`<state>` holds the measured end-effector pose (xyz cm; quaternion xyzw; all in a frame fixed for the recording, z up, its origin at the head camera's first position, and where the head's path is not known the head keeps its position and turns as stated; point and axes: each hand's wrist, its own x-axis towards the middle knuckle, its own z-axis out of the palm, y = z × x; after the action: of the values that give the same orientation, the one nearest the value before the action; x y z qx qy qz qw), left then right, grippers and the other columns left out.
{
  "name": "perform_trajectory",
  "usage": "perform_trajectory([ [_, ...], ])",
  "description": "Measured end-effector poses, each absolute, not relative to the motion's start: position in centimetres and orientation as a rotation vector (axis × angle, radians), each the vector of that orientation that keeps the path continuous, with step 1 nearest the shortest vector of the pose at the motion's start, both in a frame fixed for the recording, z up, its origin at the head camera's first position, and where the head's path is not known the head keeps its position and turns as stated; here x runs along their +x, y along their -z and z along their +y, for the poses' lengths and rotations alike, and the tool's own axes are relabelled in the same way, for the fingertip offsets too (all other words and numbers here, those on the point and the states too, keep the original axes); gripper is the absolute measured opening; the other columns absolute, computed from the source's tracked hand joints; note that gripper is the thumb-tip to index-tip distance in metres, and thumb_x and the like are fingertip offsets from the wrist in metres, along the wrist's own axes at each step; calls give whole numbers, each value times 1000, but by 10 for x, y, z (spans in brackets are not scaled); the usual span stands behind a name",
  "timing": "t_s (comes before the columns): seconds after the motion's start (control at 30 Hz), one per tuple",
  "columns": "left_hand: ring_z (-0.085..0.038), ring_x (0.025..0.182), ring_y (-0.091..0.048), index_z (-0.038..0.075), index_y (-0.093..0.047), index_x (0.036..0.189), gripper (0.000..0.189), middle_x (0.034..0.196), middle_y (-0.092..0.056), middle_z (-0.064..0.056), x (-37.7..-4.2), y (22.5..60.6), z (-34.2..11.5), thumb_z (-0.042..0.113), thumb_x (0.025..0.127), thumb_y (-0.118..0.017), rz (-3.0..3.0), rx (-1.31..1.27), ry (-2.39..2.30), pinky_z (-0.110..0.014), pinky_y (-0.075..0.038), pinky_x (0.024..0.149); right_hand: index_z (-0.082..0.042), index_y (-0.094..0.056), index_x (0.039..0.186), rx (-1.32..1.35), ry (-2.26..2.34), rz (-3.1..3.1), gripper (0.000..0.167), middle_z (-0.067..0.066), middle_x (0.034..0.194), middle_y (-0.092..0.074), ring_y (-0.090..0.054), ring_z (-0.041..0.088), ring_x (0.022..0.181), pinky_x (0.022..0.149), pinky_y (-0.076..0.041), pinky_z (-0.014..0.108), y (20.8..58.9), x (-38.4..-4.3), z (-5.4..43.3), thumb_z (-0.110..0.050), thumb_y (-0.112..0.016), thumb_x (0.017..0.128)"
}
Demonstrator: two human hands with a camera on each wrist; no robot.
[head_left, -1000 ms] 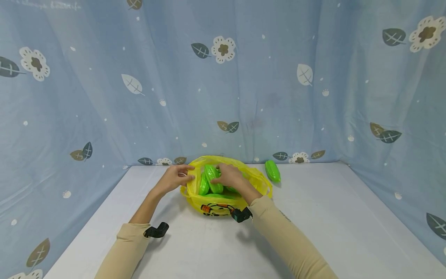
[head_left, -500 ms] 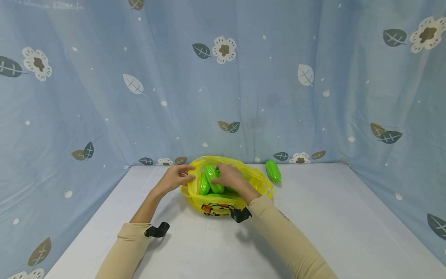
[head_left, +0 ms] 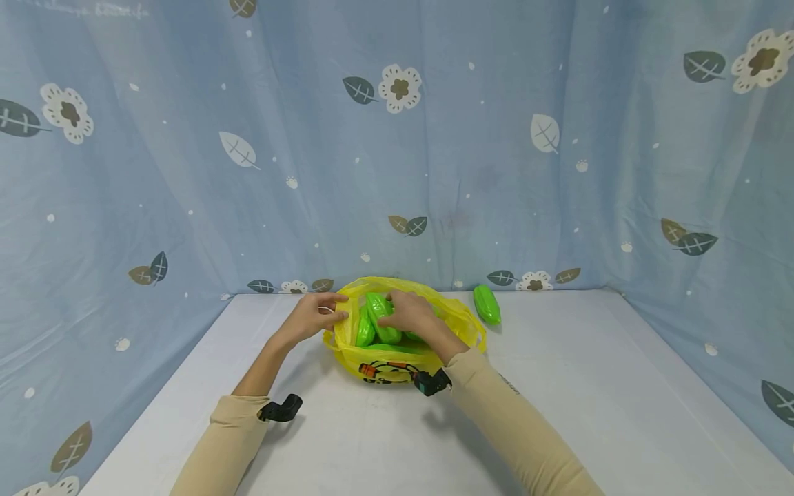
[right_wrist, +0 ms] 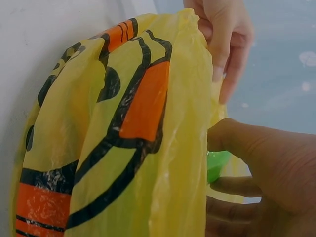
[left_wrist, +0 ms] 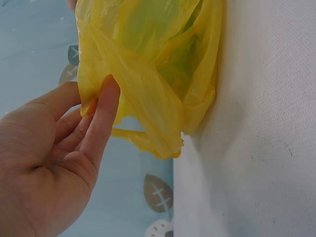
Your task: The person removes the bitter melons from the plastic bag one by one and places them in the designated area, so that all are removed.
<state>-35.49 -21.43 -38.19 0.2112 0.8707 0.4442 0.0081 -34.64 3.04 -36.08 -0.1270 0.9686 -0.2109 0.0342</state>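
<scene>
A yellow plastic bag [head_left: 347, 359] with a black and orange print sits on the table with its mouth spread wide. My left hand [head_left: 307, 318] pinches the bag's left rim between thumb and fingers; the left wrist view shows the thin film [left_wrist: 143, 84] in that pinch. Inside the bag, my right hand [head_left: 412, 314] grips a glossy green cucumber-like piece [head_left: 382, 322], thumb on the near side. Beside it in the bag lies another green piece [head_left: 364, 329], and more green shows under the hand. In the right wrist view the bag wall hides most of the held piece [right_wrist: 217, 163].
One loose green cucumber-like piece [head_left: 486, 305] lies on the white table [head_left: 595, 386], right of the bag near the back edge. A blue curtain [head_left: 484, 138] with leaves and flowers encloses the back and sides. The bag's handle loop [head_left: 479, 337] sticks out on the right.
My right hand and the green piece in it have shifted very slightly to the right within the bag. My left hand keeps its place on the rim.
</scene>
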Motion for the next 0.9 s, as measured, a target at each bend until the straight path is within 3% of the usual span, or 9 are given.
perform_trajectory([
  [0.3,-24,91,-72,7,-63,130,41,106,-65,-16,-355,382,-214,21,92,-70,2730,654,-1382,-33,-63,68,-14,-54,139,-397,676,2990,64,6,134,-62,-61,26,114,95,-53,42,361,-344,36,-41,-73,85],
  [0.57,-23,90,-72,8,-63,130,41,105,-64,-16,-354,383,-215,22,92,-70,2724,654,-1382,-34,-63,68,-15,-54,139,-415,701,2988,62,6,133,-63,-63,27,111,89,-55,42,360,-340,40,-41,-73,86],
  [0.7,-23,91,-72,7,-62,130,42,106,-64,-16,-354,384,-215,21,92,-70,2717,656,-1391,-34,-63,68,-14,-54,139,-440,711,2997,63,6,131,-64,-64,22,99,84,-55,38,358,-338,42,-40,-73,85],
  [0.9,-24,92,-72,7,-62,130,41,106,-65,-17,-355,384,-215,21,92,-70,2719,659,-1387,-31,-63,68,-14,-54,139,-461,704,3014,62,5,121,-68,-54,14,68,58,-45,27,356,-338,47,-40,-73,86],
])
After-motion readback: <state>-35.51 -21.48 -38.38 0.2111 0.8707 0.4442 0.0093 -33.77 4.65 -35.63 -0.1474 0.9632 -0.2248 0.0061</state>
